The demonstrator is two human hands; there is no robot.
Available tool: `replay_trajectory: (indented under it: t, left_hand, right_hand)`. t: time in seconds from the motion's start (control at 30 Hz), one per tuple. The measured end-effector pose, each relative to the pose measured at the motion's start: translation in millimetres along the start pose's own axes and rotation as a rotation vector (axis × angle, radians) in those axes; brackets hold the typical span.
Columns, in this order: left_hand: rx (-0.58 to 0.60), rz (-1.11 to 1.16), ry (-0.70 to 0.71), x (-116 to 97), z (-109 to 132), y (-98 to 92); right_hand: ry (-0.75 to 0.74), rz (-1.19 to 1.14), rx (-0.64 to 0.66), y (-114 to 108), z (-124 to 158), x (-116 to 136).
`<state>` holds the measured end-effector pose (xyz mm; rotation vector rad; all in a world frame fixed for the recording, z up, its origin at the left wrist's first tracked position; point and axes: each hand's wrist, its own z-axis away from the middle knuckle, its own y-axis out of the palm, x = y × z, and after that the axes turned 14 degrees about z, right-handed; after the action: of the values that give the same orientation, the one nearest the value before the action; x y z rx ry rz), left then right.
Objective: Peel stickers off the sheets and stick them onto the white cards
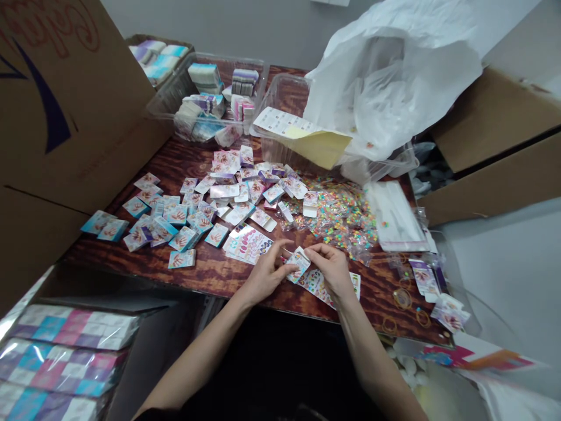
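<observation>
Both my hands meet over a small printed cardboard box near the table's front edge. My left hand grips the box from its left side. My right hand pinches the top flap at the box's upper right corner. Sticker sheets with colourful oval designs lie under the box and my right hand. More sticker sheets are just left of my left hand. Beyond my hands is a heap of small bags with colourful pieces. Many similar small boxes are strewn to the left.
A large cardboard carton stands at the left. Clear plastic bins hold stacked flat boxes at the back. A white plastic bag bulges at the back right. Rubber bands lie at the right. Packed bundles sit below left.
</observation>
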<state>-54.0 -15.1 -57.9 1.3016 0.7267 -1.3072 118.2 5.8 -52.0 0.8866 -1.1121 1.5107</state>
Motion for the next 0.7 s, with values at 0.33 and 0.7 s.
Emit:
replay_trajectory:
  t: [0.33,0.7]
  left_hand:
    - [-0.031,0.055,0.007,2,0,3.0]
    - [-0.020,-0.170,0.129,-11,2,-14.1]
  right_hand:
    - [-0.275,0.274,-0.041,-1,6,7]
    - [-0.397,0.369,0.140,-6,8,8]
